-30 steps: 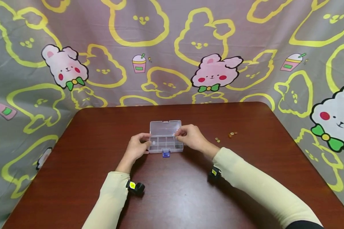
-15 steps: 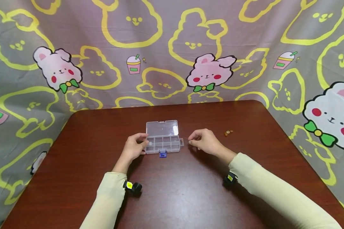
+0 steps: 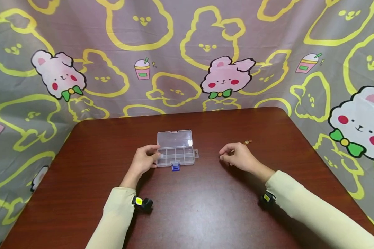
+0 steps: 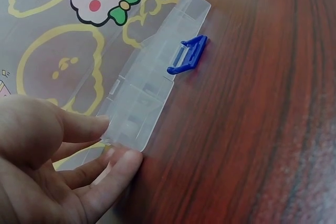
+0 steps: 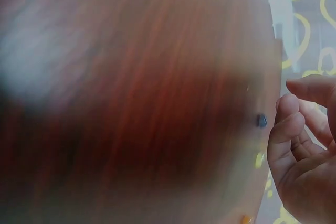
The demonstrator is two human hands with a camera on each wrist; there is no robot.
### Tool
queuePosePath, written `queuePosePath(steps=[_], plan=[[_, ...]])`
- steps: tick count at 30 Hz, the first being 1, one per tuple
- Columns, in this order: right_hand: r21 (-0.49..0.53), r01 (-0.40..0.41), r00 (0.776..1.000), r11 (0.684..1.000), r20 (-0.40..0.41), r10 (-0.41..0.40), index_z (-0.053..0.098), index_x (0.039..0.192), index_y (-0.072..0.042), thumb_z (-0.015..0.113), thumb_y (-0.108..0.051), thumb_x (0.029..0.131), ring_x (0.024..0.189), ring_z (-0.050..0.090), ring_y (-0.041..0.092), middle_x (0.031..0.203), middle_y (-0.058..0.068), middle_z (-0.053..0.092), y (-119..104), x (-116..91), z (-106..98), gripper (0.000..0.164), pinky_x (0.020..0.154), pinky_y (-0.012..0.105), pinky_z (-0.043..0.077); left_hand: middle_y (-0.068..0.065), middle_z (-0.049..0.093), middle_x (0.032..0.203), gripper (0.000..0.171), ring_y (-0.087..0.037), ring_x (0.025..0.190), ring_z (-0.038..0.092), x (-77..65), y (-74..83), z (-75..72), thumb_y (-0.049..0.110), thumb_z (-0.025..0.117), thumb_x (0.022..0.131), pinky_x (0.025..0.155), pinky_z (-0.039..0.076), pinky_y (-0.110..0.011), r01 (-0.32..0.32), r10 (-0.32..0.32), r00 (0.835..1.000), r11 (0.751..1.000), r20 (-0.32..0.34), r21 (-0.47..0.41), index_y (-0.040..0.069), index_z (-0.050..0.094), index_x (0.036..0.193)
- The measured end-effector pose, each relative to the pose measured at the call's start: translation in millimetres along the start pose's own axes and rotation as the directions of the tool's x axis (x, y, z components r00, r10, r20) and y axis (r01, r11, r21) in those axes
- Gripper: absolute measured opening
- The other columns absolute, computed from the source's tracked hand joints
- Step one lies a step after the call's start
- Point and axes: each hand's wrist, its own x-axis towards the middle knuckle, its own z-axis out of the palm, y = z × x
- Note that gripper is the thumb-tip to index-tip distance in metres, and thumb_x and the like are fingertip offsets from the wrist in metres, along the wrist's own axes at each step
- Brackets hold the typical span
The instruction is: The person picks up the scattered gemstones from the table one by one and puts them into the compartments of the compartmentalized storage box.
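A clear plastic compartment box (image 3: 179, 159) lies on the table with its lid raised at the back and a blue latch (image 3: 176, 167) at its front. My left hand (image 3: 143, 160) grips the box's left end, thumb and fingers on its wall in the left wrist view. A small whitish thing shows dimly in the leftmost compartments. My right hand (image 3: 238, 158) hovers over the table right of the box, fingers loosely curled, nothing seen between thumb and fingertips. Small yellowish beads (image 3: 247, 142) lie just behind it. In the right wrist view, a dark bead (image 5: 262, 120) shows near the fingertips.
The brown wooden table (image 3: 187, 207) runs to a patterned cloth (image 3: 177, 52) hung behind and at both sides. A hanging tab (image 3: 196, 154) juts from the box's right end. An orange bead (image 5: 245, 219) shows at the bottom of the right wrist view.
My right hand has left the box's right compartments and moved right, toward the beads, some of which it now hides. The left hand has stayed on the box. The head view has shifted slightly.
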Motion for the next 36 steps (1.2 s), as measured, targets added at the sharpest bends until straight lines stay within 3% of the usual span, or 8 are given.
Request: queuePosePath(steps=[16, 24, 36], plan=[[-0.054, -0.001, 0.999, 0.999, -0.046, -0.002, 0.07, 0.098, 0.0, 0.079, 0.002, 0.082, 0.055, 0.057, 0.015, 0.076, 0.005, 0.065, 19, -11, -19, 0.018, 0.046, 0.025, 0.048, -0.02, 0.06, 0.111, 0.034, -0.016, 0.066, 0.059, -0.6, -1.2, -3.4, -0.001, 0.065, 0.095, 0.056, 0.06, -0.028, 0.013, -0.013, 1.0, 1.0, 0.0, 0.015, -0.002, 0.065, 0.128], [-0.065, -0.03, 0.999, 0.997, -0.026, 0.029, 0.072, 0.097, -0.002, 0.08, -0.001, 0.081, 0.056, 0.058, 0.014, 0.078, 0.002, 0.064, 22, -10, -17, 0.018, 0.047, 0.024, 0.048, -0.02, 0.061, 0.109, 0.034, -0.015, 0.065, 0.057, 0.8, -0.5, -0.9, -0.002, 0.066, 0.094, 0.055, 0.059, -0.026, 0.006, -0.006, 1.0, 1.0, -0.005, 0.002, -0.002, 0.065, 0.128], [-0.09, 0.005, 1.0, 0.996, -0.005, -0.006, 0.074, 0.095, 0.0, 0.079, -0.001, 0.082, 0.055, 0.056, 0.011, 0.074, 0.001, 0.063, 21, -6, -14, 0.014, 0.048, 0.022, 0.046, -0.02, 0.061, 0.108, 0.032, -0.016, 0.065, 0.057, 1.4, -0.7, 0.4, -0.002, 0.066, 0.094, 0.055, 0.059, -0.027, -0.001, 0.001, 1.0, 1.0, -0.008, 0.009, -0.002, 0.066, 0.127]])
